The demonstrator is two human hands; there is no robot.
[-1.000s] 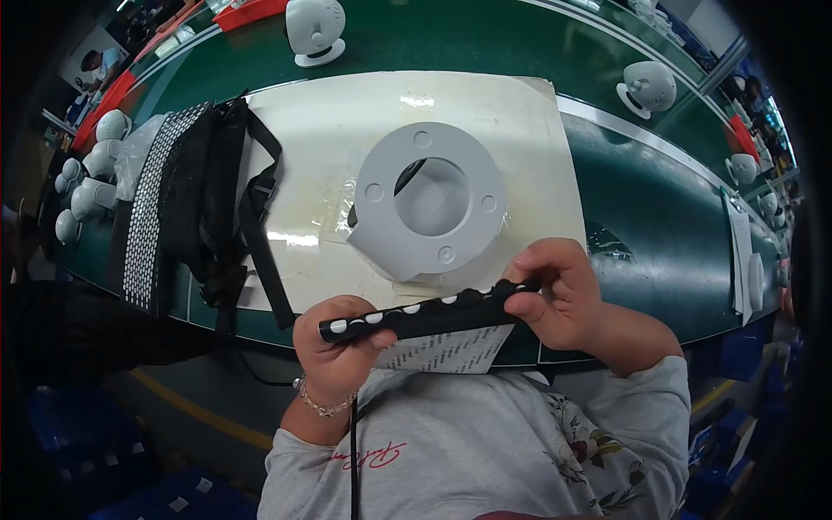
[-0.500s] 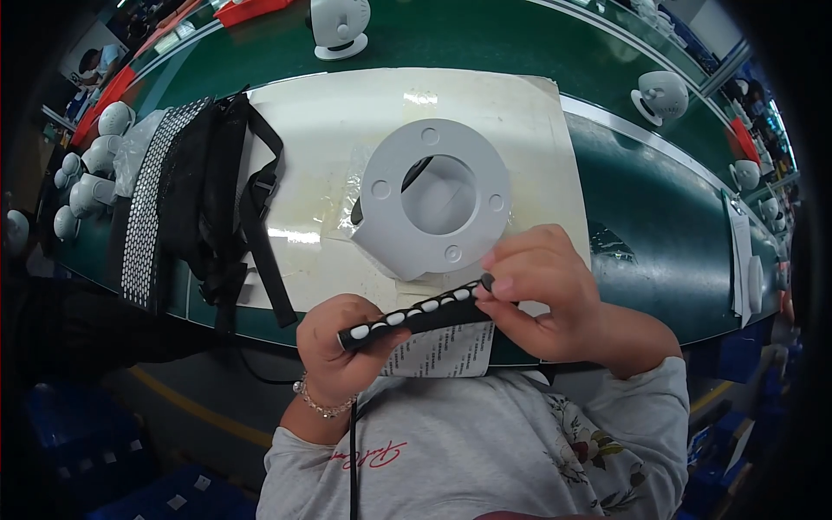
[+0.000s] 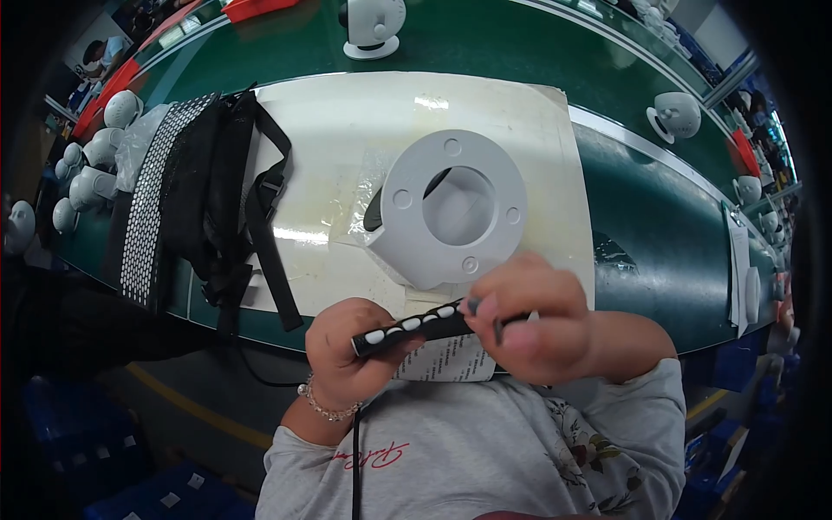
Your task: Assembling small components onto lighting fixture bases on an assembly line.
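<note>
My left hand [image 3: 351, 344], with a beaded bracelet at its wrist, is closed round the left end of a narrow black strip [image 3: 407, 332] with a row of white ovals along it. At the strip's right end my right hand [image 3: 533, 321] pinches a small dark round piece [image 3: 474, 305]; its fingers are partly blurred. Below the strip hangs a whitish printed sheet [image 3: 446, 360]. Just beyond my hands a white ring-shaped base [image 3: 401, 238] lies on the board, with shallow round recesses about its large central hole.
A pale board [image 3: 321, 113] covers part of the green table [image 3: 667, 251]. Left of it lies a black strapped bag [image 3: 199, 191] with a white-dotted panel. White rounded devices [image 3: 373, 26] stand at the back and sides. Red trays [image 3: 260, 7] sit far left.
My right hand has moved a little toward me and to the left, and its fingers are more blurred. My left hand keeps its hold on the strip. The whole view has shifted slightly.
</note>
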